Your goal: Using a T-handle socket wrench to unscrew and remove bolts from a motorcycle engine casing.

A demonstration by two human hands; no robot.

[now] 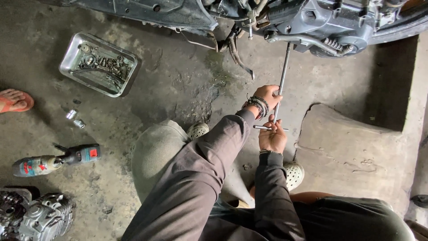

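I squat beside the underside of a dark scooter (pixel 321 22). A long steel T-handle wrench (pixel 284 67) runs from the engine area down toward me. My left hand (pixel 266 96), with several bead bracelets at the wrist, is wrapped around the lower part of the shaft. Just below it, my right hand (pixel 273 137) grips the wrench's crossbar (pixel 257 127), which sticks out to the left of the hand. The wrench's far tip meets the engine near a spring and bracket (pixel 332 44).
A metal tray (pixel 71 49) of bolts and small parts lies at the upper left. Two sockets (pixel 76 119) and a cordless drill (pixel 58 160) rest on the stained concrete. An engine part (pixel 40 218) sits bottom left. Another person's sandalled foot (pixel 13 100) shows at the left edge. A raised slab (pixel 352 147) lies right.
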